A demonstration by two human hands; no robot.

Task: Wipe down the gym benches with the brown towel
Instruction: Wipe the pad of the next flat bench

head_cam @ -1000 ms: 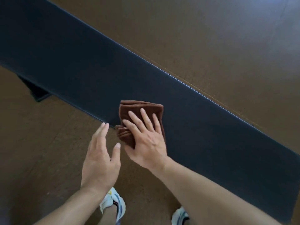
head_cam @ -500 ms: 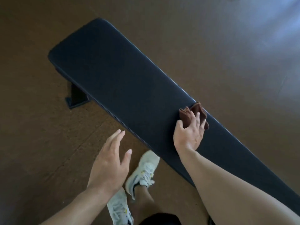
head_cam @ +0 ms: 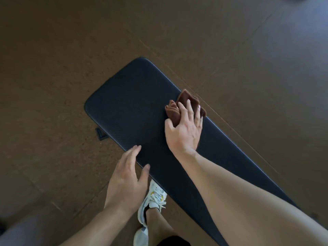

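Observation:
A long black padded gym bench (head_cam: 134,103) runs diagonally from upper left to lower right. Its rounded end lies at the upper left. The brown towel (head_cam: 184,102) is bunched on the pad near the far edge. My right hand (head_cam: 184,128) lies on top of it with fingers spread and fairly straight, pressing it onto the pad. Most of the towel is hidden under that hand. My left hand (head_cam: 127,174) hovers at the bench's near edge, fingers extended and together, holding nothing.
Brown speckled floor (head_cam: 53,68) surrounds the bench. A black bench foot (head_cam: 101,134) pokes out under the near edge. My legs and white sneakers (head_cam: 152,201) stand close against the near side of the bench.
The view has drawn back and the bench's end now lies nearer the centre. My right hand has slid the towel along the far edge toward that end. My left hand has come up to the near edge.

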